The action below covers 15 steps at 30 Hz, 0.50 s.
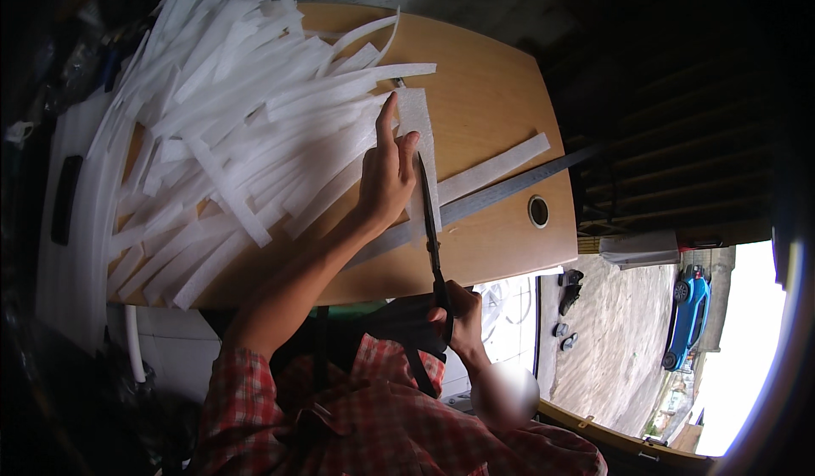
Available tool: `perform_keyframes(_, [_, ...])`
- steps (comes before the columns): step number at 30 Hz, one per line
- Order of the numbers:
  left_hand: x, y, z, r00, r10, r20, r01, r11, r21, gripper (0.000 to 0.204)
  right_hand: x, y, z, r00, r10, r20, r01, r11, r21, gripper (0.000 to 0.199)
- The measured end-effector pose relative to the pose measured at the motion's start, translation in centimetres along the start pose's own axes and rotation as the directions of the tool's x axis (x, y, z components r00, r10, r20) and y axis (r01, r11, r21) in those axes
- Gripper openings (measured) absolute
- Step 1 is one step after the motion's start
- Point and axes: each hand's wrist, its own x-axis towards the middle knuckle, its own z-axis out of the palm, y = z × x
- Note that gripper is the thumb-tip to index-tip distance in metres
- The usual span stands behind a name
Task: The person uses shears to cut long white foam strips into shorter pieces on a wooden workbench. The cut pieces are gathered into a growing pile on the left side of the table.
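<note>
A wide white foam strip (413, 111) lies near the middle of the wooden table, its left edge under my left hand (388, 174). The index finger there points away from me and the thumb rests on the foam; the other fingers are curled and partly hidden. My right hand (463, 316), at the table's near edge, is closed around the black handles of long scissors (434, 251). Their dark blades reach up along the foam strip, with the tips beside my left thumb. Whether the blades are parted is hard to make out.
A large heap of white foam strips (246, 94) covers the table's left side. A long grey flat bar (509, 180) crosses the table diagonally, beside a single foam strip (497, 167). A round hole (538, 211) pierces the wooden tabletop (501, 77). Outside stands a blue car (689, 319).
</note>
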Motion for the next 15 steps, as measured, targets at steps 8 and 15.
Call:
perform_keyframes(8, [-0.29, 0.17, 0.05, 0.999, -0.020, 0.040, 0.019, 0.999, 0.036, 0.053, -0.19, 0.66, -0.37, 0.999, 0.013, 0.043, -0.013, 1.000, 0.007, 0.043])
perform_keyframes(15, [-0.33, 0.29, 0.19, 0.999, -0.022, 0.043, 0.019, 0.998, 0.067, 0.055, -0.10, 1.31, -0.10, 0.998, 0.066, 0.003, -0.066, 0.998, -0.019, 0.068])
